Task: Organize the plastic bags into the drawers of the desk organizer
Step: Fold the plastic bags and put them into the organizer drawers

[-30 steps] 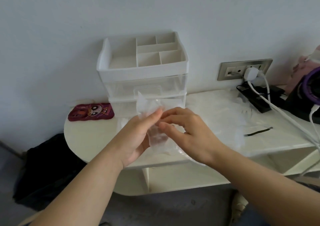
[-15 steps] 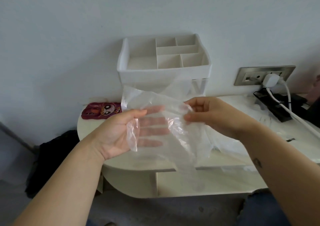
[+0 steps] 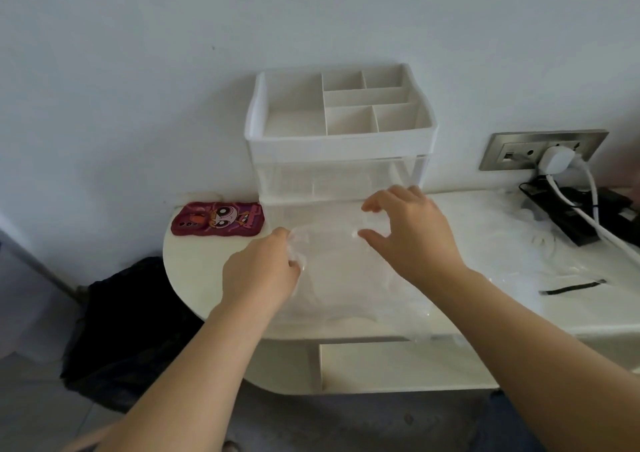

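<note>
One red cartoon phone case (image 3: 218, 221) lies at the left end of the white desk (image 3: 194, 271). Just right of it, the left hand (image 3: 263, 271) curls its fingers round the bunched left edge of a clear plastic bag (image 3: 332, 271), which lies spread on the desk in front of the desk organizer (image 3: 341, 146). The right hand (image 3: 412, 233) hovers at the bag's far corner, thumb and forefinger curved and apart; whether they hold the film cannot be told. Further right lie more plastic bags (image 3: 519, 243). Doing this well probably means pressing the air out, folding to the width of the clear drawers (image 3: 332, 181), and keeping the slippery film taut.
</note>
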Demonstrator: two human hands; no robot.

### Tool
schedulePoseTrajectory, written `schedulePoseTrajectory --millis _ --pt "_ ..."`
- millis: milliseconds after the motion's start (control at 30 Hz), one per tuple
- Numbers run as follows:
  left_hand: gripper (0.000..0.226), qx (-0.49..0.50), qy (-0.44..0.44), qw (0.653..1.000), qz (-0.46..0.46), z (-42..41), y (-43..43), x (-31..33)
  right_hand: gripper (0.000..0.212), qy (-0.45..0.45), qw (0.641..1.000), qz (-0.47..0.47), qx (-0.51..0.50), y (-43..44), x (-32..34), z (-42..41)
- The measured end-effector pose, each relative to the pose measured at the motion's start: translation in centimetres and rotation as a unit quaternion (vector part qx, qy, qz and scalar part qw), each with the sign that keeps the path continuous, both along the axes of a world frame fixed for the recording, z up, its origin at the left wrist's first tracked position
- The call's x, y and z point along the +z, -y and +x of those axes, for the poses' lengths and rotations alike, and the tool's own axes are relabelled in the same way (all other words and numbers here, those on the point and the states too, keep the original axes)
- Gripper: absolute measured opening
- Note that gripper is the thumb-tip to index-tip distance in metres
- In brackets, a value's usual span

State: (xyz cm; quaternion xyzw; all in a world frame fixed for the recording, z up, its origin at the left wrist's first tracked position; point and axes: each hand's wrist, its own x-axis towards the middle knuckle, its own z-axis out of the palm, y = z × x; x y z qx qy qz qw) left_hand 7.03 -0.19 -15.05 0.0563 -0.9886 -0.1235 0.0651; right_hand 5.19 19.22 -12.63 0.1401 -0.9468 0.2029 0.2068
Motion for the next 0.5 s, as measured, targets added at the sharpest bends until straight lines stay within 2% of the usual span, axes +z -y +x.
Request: schedulePoseTrajectory --millis 67,133,200,233,333,500 --pt "0.043 -0.003 -0.002 1.0 -0.009 -0.2 -0.2 -0.2 0.021 -0.058 0.998 -0.007 0.028 0.6 0.5 0.7" --pt "0.041 -0.012 0.002 0.999 -0.032 -0.4 -0.4 -0.4 0.014 0.02 0.996 -0.011 0.084 1.3 0.2 1.5" --pt "0.038 -0.019 0.004 0.998 -0.055 -0.5 -0.6 -0.6 0.025 0.166 0.979 0.035 0.112 1.7 -1.1 1.7" --pt "0.036 -0.021 0.007 0.998 -0.063 -0.6 -0.6 -0.7 0.035 0.207 0.969 0.081 0.111 1.7 -1.8 1.4" --pt "0.037 -0.026 0.014 0.995 -0.098 -0.8 -0.6 -0.9 0.055 0.255 0.946 0.169 0.101 1.2 -2.6 0.5" --pt "0.032 -0.033 0.015 0.987 -0.155 -0.8 -0.7 -0.7 0.07 0.327 0.923 0.169 0.11 1.1 -3.1 -0.5"
